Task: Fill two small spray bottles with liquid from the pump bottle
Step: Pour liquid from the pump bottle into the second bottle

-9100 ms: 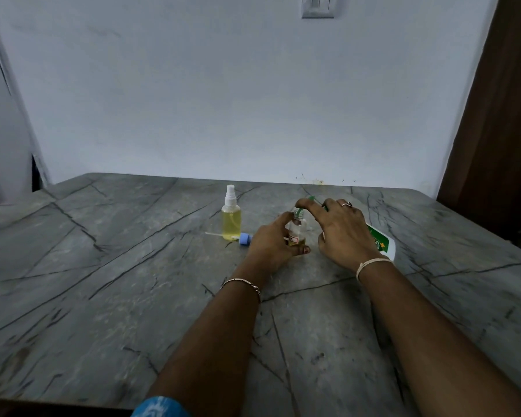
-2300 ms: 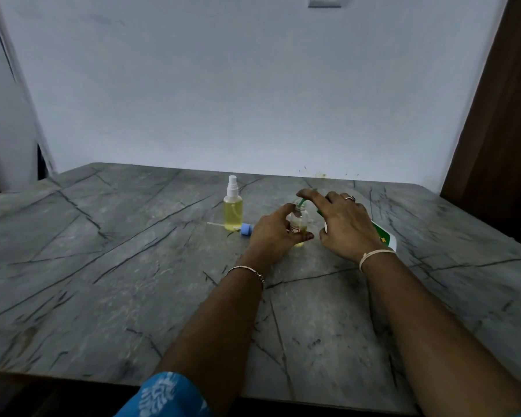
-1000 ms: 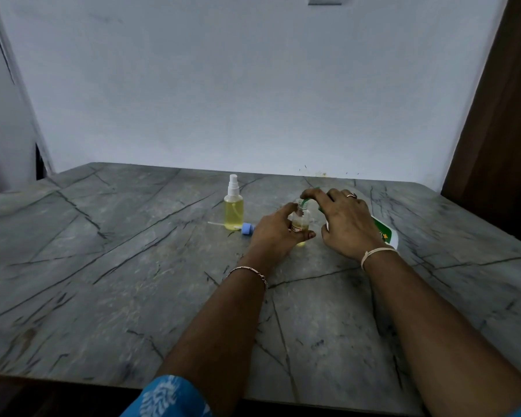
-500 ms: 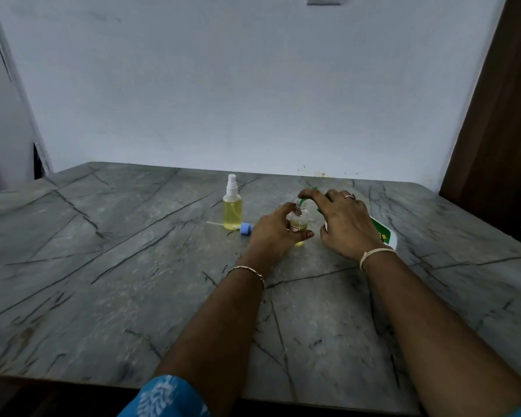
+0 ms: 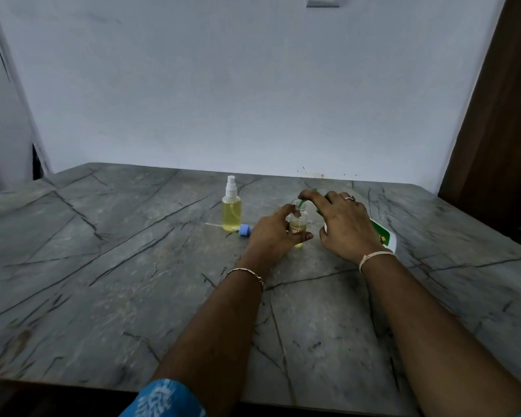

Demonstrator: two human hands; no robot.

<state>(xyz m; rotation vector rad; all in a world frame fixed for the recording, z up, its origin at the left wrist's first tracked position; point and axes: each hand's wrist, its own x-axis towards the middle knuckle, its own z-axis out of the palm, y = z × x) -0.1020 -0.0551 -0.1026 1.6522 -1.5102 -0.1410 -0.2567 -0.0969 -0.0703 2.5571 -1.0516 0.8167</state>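
A: Room to move?
B: Plenty on the grey veined stone table (image 5: 103,281), bare out to left and near edges.
A: Hands?
B: Left hand (image 5: 271,236) wrapped round small clear open bottle (image 5: 298,225), upright at centre. Right hand (image 5: 343,227) curled over white pump bottle (image 5: 385,237), fingertip pressing green nozzle (image 5: 309,195) above the neck.
A: Others?
B: Capped bottle (image 5: 231,209), yellow-filled, standing left; blue sprayer (image 5: 245,229) lying beside.

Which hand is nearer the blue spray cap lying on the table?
Left. The left hand grips the small open bottle just to the right of the blue spray cap. The right hand sits farther right, past that bottle, on the pump bottle.
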